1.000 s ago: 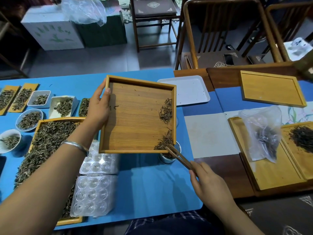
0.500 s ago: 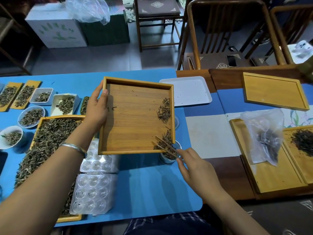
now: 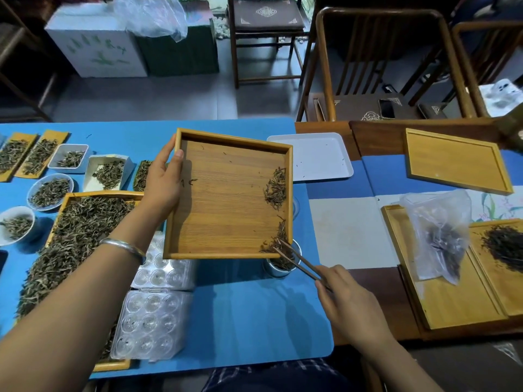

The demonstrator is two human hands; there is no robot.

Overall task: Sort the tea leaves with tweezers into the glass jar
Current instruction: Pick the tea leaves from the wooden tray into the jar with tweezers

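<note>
A blue table (image 3: 240,321) carries the work, with a darker wooden table joining its right edge. Above the blue table's middle, the person's left hand (image 3: 162,188) grasps the left rim of a square wooden tray (image 3: 226,216), holding it tilted over a glass jar (image 3: 278,267) near the table's right edge. The right hand (image 3: 348,301) pinches wooden tweezers (image 3: 297,260), whose tips rest in tea leaves (image 3: 276,188) at the tray's lower right corner, directly above the jar.

Progress looks well along: most of the tray is bare, and the jar already holds leaves. Two small clumps remain along the tray's right rim, plus a few strays near the left rim.

Along the table's left edge sits a large tray of loose tea (image 3: 73,239), with small bowls (image 3: 51,190) and dishes of leaves behind it. Clear plastic moulded trays (image 3: 152,326) lie near the front edge, partly under the held tray. A white tray (image 3: 317,157) sits at the far right corner. Nothing blocks the jar's mouth except the tray's own corner.
</note>
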